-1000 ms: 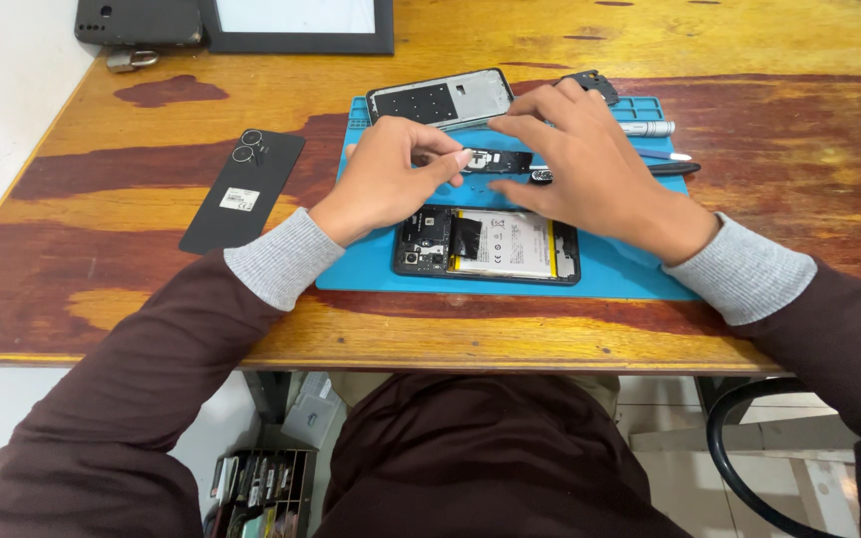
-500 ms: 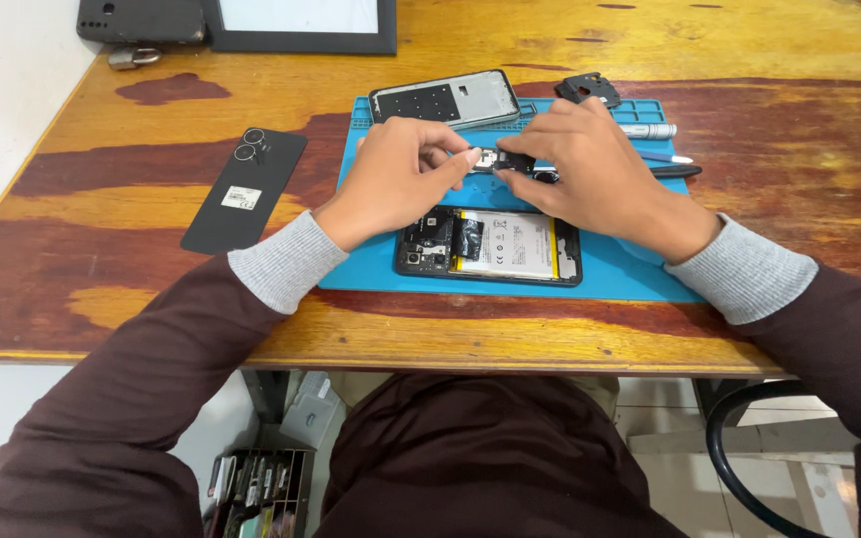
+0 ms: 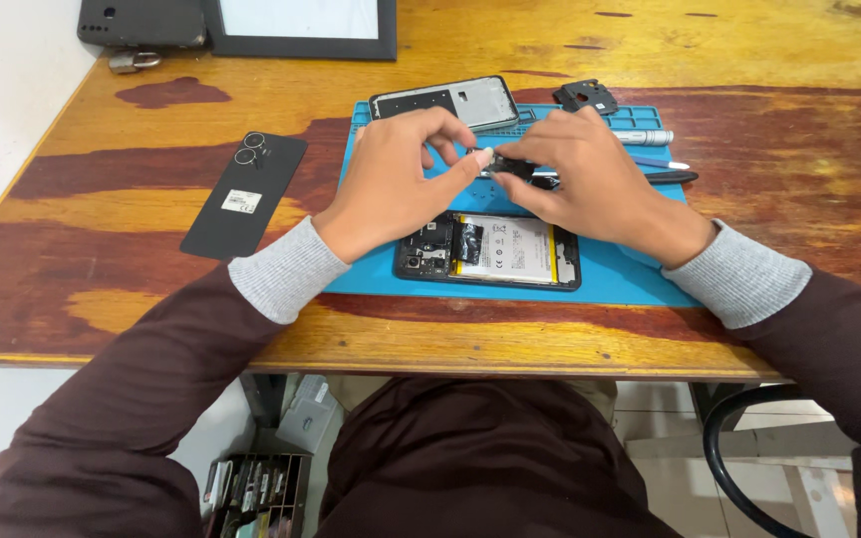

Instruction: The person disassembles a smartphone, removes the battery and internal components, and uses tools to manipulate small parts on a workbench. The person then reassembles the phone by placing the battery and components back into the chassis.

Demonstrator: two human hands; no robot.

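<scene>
Blue work mat [image 3: 640,274] on a worn wooden table [image 3: 749,60] carries an opened phone [image 3: 488,252] with its battery showing. Above it, the left hand [image 3: 391,184] and right hand [image 3: 590,179] together pinch a small black part [image 3: 512,165] between fingertips. A black back cover [image 3: 243,194] lies left of the mat.

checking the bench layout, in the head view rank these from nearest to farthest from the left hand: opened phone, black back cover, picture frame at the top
1. Opened phone, just below the left hand on the blue mat.
2. Black back cover, off to the left on the wood.
3. Picture frame, at the far table edge.
</scene>
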